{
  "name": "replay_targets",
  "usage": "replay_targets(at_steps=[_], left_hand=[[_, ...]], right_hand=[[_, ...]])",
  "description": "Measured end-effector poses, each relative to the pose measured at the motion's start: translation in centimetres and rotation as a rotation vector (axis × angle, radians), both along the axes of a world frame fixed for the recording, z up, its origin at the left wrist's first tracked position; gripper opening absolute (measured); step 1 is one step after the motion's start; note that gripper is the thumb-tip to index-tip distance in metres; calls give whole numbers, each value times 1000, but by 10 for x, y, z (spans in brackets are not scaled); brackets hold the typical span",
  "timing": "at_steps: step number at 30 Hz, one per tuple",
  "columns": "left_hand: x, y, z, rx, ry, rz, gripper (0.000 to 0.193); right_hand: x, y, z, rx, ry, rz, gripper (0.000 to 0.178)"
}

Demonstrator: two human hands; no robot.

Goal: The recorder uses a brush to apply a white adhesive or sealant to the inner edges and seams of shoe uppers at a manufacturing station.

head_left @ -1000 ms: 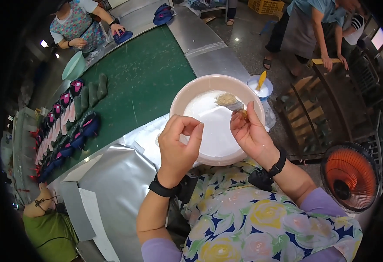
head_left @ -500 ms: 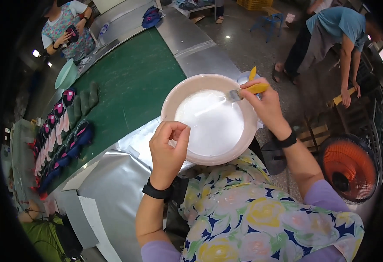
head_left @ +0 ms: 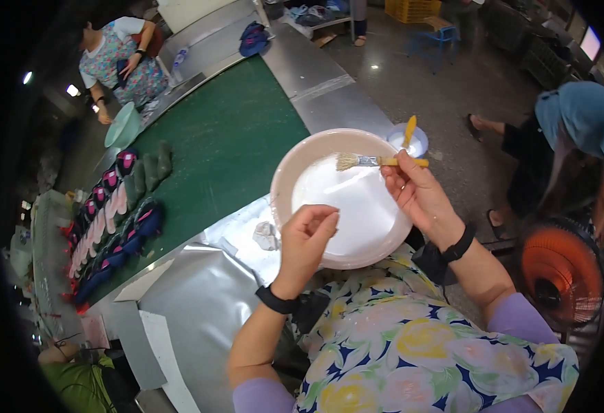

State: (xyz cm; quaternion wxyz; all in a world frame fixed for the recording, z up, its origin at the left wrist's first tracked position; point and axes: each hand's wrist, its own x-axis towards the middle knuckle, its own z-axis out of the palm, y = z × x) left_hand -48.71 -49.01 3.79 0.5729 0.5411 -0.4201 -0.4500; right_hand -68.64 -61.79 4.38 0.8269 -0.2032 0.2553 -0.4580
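Observation:
A wide pale pink basin (head_left: 284,162) holds white liquid (head_left: 346,199) in front of me. My right hand (head_left: 422,196) grips a paintbrush (head_left: 393,162) by its yellow handle, level above the basin's far right part, its pale bristles pointing left. Over the near left rim, my left hand (head_left: 305,241) is pinched, thumb against fingers; anything between them is too small or hidden to make out. Just behind the basin, a small bowl (head_left: 420,146) holds white stuff, and a second yellow handle (head_left: 410,131) stands up from it.
Left lies a green belt (head_left: 226,117) with rows of dark, pink and green shoe parts (head_left: 112,210). Crumpled paper (head_left: 266,236) sits beside the basin. A fan (head_left: 562,275) stands right, near a bending person (head_left: 580,131). Another person (head_left: 126,62) works behind a green basin (head_left: 124,126).
My right hand has turned the brush level and raised it off the liquid. My left hand stays pinched over the rim. The person at right has moved nearer the fan and bent lower.

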Motion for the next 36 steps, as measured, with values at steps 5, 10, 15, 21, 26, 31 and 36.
replay_targets(at_steps=[5,10,15,21,26,31,36], left_hand=[[-10,-5,-1,33,177,54,33],[-1,-10,-7,-16,335,100,28],[7,-10,-2,-67,568,258,29],[12,-8,-3,-97,400,337,24],[12,-9,-16,-116,353,336,25],[10,-7,-4,-87,341,279,26],[23,-8,-24,-101,252,320,25]], right_hand=[[51,40,5,211,0,56,35],[78,56,-1,173,-92,117,37],[99,75,-3,72,-92,72,33],[103,73,-4,184,-135,117,29],[101,72,-4,227,-177,112,27],[100,72,-7,227,-186,101,24],[101,76,-10,196,-213,103,22]])
